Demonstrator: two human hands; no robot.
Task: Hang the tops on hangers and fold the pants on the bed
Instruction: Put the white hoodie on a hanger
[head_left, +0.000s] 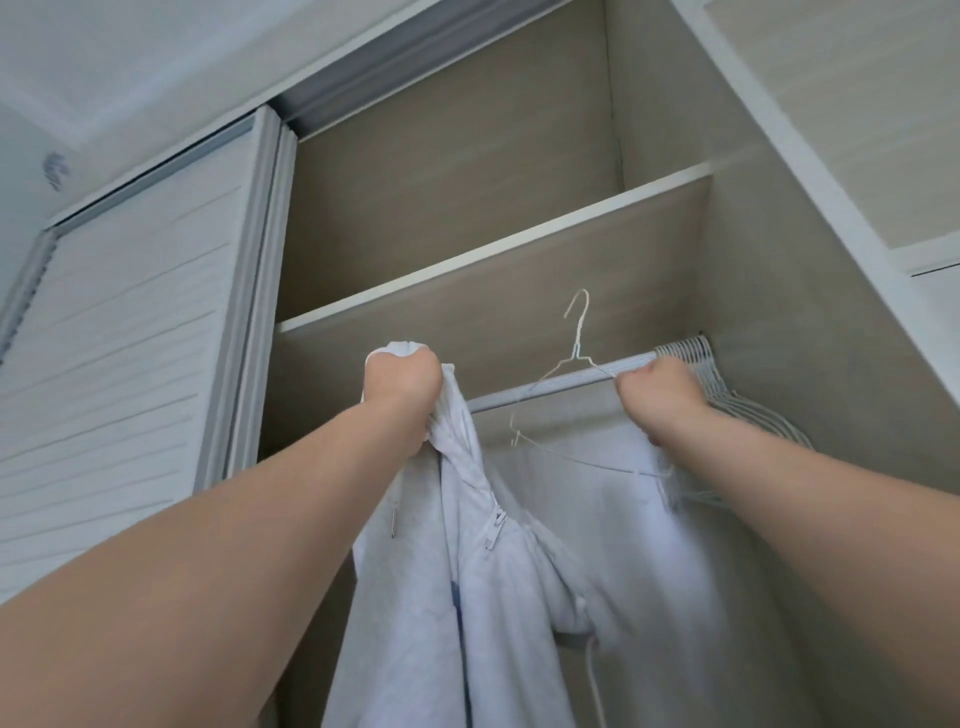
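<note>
My left hand (402, 382) was fisted around a bunch of the white zip hoodie (519, 597), which hung below both fists inside the wardrobe. My right hand (662, 395) gripped the wire hanger (575, 351) by its shoulder, with the hook standing just above the rail (498, 399).

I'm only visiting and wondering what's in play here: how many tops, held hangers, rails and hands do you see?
white zip top: 1
wire hanger, held: 1
rail: 1
left hand, right hand: 2
spare hangers at rail's end: too bunched to count
Total counted: 5
</note>
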